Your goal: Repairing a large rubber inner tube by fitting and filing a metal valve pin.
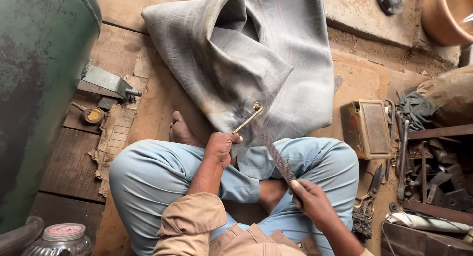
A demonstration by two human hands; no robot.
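Wooden planks and packed dirt make up the floor under me, with a green tank at the left edge and a clutter of metal tools at the right beside a worn yellowish box. I sit cross-legged in light blue trousers, and a big grey rubber inner tube lies folded on the floor just ahead of my knees, its near edge draped onto my lap. My left hand is closed around the brass valve stem, which runs up and to the right from my fist to where it joins the tube. My right hand is closed on the lower end of a long metal file. Its long axis slants up and to the left, so the far end lies on the rubber just beside the valve's base, very near my left hand. Scissors lie near my right knee.
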